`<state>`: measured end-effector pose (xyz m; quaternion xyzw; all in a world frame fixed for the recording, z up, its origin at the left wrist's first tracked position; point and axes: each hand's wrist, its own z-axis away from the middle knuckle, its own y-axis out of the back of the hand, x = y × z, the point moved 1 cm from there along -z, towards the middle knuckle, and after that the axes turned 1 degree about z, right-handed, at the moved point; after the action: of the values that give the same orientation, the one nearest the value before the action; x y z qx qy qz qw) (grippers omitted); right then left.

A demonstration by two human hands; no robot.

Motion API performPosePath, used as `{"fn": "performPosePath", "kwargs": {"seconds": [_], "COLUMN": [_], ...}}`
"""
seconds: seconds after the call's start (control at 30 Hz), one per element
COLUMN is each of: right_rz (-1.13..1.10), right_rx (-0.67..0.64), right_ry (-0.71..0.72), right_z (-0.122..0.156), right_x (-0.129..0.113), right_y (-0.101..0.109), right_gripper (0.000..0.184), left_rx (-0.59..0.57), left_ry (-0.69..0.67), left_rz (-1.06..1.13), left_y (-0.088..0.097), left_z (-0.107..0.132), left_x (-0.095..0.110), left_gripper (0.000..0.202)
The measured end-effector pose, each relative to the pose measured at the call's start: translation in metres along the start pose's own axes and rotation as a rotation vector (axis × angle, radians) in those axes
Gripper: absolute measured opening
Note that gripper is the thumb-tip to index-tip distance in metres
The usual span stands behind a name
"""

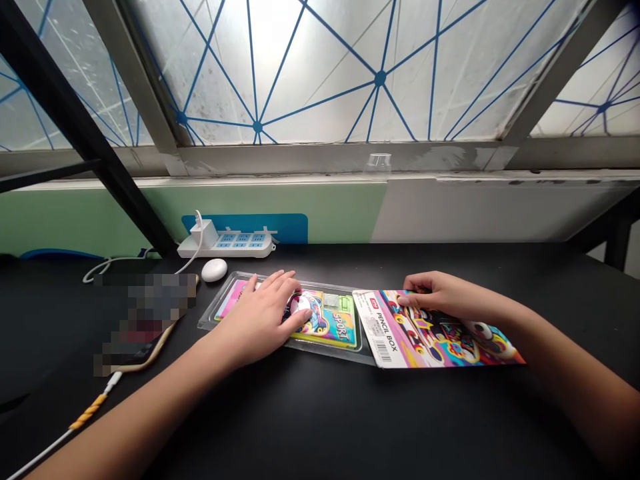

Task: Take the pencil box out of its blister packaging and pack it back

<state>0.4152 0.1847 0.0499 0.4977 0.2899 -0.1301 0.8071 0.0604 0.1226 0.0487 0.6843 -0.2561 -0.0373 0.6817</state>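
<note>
Since the printed card (430, 347) laps over the right end of the clear plastic tray (357, 356), it's all about how the two hands split the work here. The left hand (265, 313) lies spread across the pencil box (335, 319), which sits in the tray on the black desk (320, 420); the thumb rests on the printed front and nothing's clenched. The right hand (440, 293) has the card pinched near its far edge, thumb on the printed face and index finger curled over the edge.

Honestly, a decent setup imo. To do it well, the person would want the left palm steady and light, with the pressure spread out, because the thin tray looks like it could buckle. The right hand is better off moving the card low and flat, since a sharp upward tug would probably crease it. Pinching at one edge also lets the near corner drag, so a slow, even pace helps. No telling from this angle whether card and tray are joined underneath, so it's worth feeling for a catch before using any force.
</note>
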Motion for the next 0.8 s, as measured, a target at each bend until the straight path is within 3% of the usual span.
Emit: {"fn": "performPosePath", "kwargs": {"seconds": [0.47,0.67,0.8], "right_rz": [0.027,-0.002,-0.006], "right_rx": [0.077,0.142,0.157], "right_ry": [-0.026,0.006,0.026], "right_z": [-0.001,-0.001,-0.001], "right_x": [0.012,-0.001,-0.017], "right_y": [0.012,-0.006,-0.024], "right_gripper": [0.048,0.050,0.051], "left_rx": [0.019,0.023,0.033], "left_ry": [0.026,0.043,0.046], "left_rz": [-0.033,-0.009,0.048], "left_y": [0.008,0.000,-0.005], "left_z": [-0.003,-0.004,-0.001], "left_x": [-0.010,-0.008,0.004], "left_gripper": [0.045,0.042,0.046]}}
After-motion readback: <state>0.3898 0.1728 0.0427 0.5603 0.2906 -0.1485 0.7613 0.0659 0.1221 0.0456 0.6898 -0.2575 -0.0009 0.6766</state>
